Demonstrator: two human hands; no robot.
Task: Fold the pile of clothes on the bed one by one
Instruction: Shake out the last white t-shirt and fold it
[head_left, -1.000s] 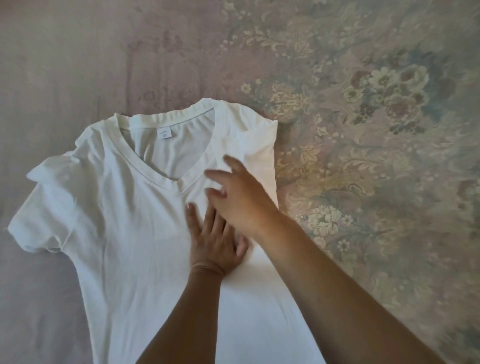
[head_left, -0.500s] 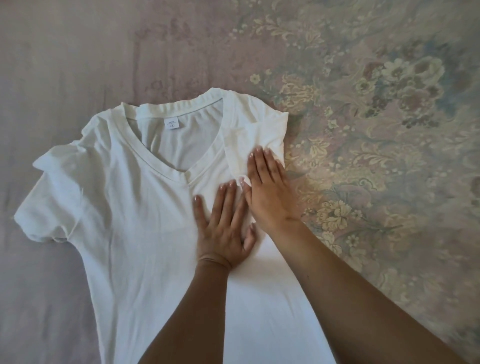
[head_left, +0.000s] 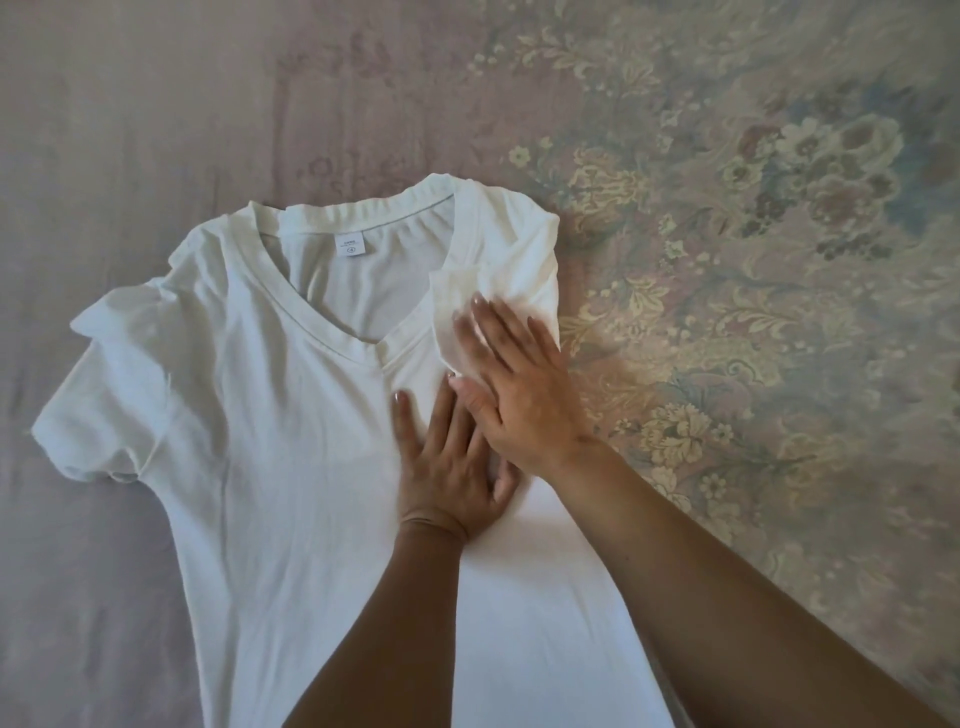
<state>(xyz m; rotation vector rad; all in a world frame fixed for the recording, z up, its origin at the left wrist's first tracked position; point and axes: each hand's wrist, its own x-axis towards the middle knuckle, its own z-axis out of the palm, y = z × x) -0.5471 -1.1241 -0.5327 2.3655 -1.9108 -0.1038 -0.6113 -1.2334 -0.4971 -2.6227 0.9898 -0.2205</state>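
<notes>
Both hands flat on white t-shirt (head_left: 270, 415), folded sleeve (head_left: 488, 291) under right hand (head_left: 519, 395)

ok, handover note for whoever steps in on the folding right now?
Left hand: flat, fingers straight, pressing the chest of the white V-neck T-shirt.
Right hand: flat on the folded-in sleeve, partly overlapping the left hand's fingers.
Shirt lies front up on the floral bedspread, collar away from the person.
Done: the side under the right hand is folded inward, sleeve laid over the chest.
Left: fold in the other sleeve, which is spread out, then fold the body up. No other clothes are in view.
</notes>
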